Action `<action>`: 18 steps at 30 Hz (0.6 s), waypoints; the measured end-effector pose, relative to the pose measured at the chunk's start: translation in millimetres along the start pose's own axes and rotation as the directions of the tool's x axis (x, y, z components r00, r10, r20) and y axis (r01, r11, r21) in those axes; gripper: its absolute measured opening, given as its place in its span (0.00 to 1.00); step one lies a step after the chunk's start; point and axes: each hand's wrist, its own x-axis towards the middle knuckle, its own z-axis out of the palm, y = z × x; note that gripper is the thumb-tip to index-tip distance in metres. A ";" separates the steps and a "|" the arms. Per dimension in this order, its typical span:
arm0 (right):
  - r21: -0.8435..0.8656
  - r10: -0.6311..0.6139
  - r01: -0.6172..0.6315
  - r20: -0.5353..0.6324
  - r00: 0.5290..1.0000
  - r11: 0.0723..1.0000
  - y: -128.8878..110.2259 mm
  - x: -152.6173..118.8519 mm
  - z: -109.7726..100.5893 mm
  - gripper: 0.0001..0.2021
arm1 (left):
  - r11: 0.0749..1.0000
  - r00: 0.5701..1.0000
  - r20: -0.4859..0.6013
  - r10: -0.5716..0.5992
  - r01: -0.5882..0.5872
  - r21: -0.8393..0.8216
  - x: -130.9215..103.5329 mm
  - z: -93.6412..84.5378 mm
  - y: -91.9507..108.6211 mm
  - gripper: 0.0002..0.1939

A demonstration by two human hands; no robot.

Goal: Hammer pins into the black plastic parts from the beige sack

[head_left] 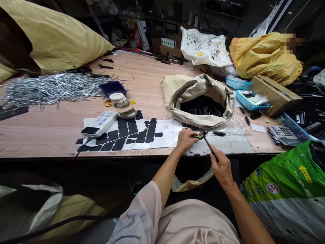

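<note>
My right hand (221,166) is closed around the handle of a small hammer (208,144). The hammer's dark head, with a yellow-green band beside it, is over the bench's front edge, close to the fingers of my left hand (186,138). Those fingers pinch a small black part (195,136), mostly hidden by the fingers and hammer head. Just right of the head, a black piece (219,133) lies on a pale sheet (223,145). Behind my hands stands an open sack (175,106) with many black pieces (203,110) inside.
Metal rods (50,88) are heaped at left, near a blue tray (113,88) and a lidded jar (127,108). A white device (101,123) rests on sheets of black stickers (119,135). At right are a calculator (284,134), a cardboard box (274,93) and a green sack (286,176).
</note>
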 end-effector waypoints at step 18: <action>-0.269 -0.048 0.030 -0.059 0.997 0.963 4.2 -7.7 9.3 0.21 | 0.999 0.999 -0.015 -0.028 0.028 -0.029 2.2 2.9 -1.7 0.12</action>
